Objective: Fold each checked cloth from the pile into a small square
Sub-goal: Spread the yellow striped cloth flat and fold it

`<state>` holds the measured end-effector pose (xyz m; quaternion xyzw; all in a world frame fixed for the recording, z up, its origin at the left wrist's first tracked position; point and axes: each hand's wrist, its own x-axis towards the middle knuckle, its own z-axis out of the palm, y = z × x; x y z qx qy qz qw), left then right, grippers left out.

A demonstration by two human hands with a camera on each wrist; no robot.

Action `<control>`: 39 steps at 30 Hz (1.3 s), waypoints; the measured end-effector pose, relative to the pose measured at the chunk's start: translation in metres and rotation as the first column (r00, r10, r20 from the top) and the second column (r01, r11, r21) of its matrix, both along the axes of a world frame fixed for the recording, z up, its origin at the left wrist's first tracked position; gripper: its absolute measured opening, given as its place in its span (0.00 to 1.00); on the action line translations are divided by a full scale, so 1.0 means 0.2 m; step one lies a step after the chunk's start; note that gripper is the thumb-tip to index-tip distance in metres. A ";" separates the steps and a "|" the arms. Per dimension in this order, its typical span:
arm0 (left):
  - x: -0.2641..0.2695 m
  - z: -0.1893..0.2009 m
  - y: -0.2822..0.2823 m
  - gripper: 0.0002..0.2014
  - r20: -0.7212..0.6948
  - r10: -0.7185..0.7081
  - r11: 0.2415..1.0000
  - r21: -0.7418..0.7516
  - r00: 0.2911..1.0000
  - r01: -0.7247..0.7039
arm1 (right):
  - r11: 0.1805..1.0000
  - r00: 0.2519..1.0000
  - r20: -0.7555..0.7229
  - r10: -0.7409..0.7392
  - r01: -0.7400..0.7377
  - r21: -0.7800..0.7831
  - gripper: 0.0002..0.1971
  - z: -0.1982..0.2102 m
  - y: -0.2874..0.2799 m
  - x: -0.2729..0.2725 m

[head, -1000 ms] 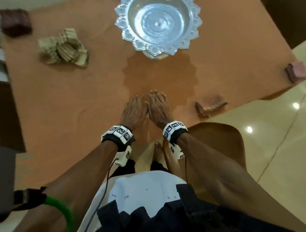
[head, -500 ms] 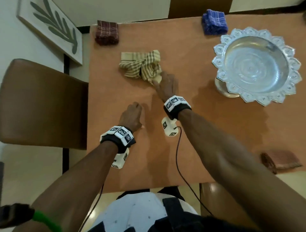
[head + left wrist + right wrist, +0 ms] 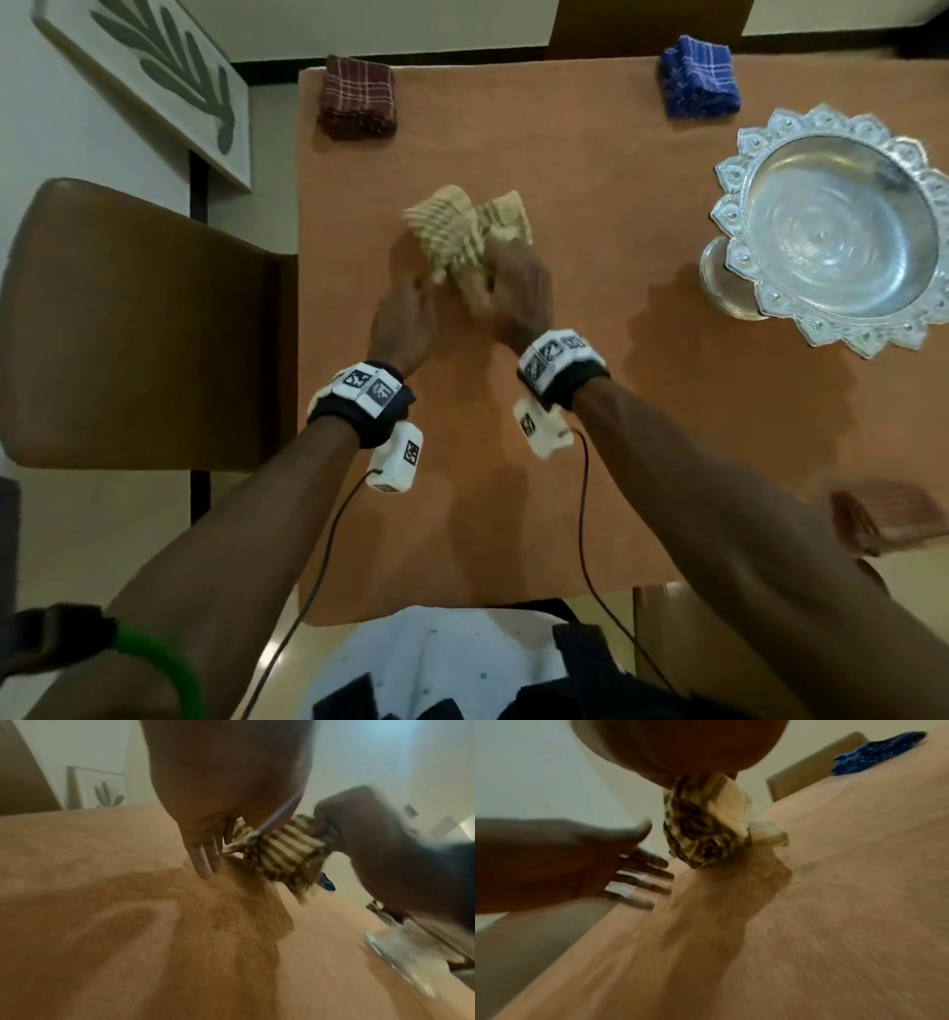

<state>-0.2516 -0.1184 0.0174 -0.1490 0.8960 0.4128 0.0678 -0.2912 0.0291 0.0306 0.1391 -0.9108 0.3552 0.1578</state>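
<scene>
- Here the right hand (image 3: 518,293) has its fingers curled round a bunch of the beige cloth (image 3: 464,239), holding it crumpled above the middle of the table (image 3: 590,246); from the right wrist the cloth (image 3: 700,825) hangs out of the fist with its lower end at or just over the table (image 3: 834,882), and contact cannot be told.
- The left hand (image 3: 403,326) is open, fingers straight and slightly spread, holding nothing; its fingers (image 3: 205,858) point down toward the table (image 3: 102,902) just beside the cloth (image 3: 285,852).
- Whether the left fingertips touch the cloth is hard to tell: from the head they reach its near edge, but motion blur smears both.
- From the right wrist the left hand (image 3: 577,866) shows 4 spread fingers (image 3: 644,876) and a raised thumb, near the cloth but apart from it.
- The right fingers themselves are hidden by the back of the hand and by the cloth.
- A folded maroon cloth (image 3: 358,105) and a folded blue cloth (image 3: 699,85) lie at the 2 far corners; a folded brown cloth (image 3: 888,521) lies at the near right edge, dim and blurred.
- A silver bowl (image 3: 842,231) stands on the right, cut off by the frame edge.
</scene>
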 end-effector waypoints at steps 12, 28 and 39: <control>0.00 -0.03 -0.09 0.26 0.206 -0.167 0.964 -0.171 0.964 0.203 | 0.871 0.948 0.246 0.201 -0.288 0.399 0.19 -0.06 0.15 0.42; 0.14 0.15 0.01 0.23 -0.026 -0.601 0.794 -0.139 0.799 0.592 | 0.918 0.755 0.655 -0.006 0.264 -0.296 0.04 0.09 0.00 0.38; 0.02 0.35 -0.15 0.05 -0.244 -0.381 0.917 -0.221 0.892 0.332 | 0.973 0.658 0.743 0.120 -0.228 0.044 0.16 0.24 0.23 0.27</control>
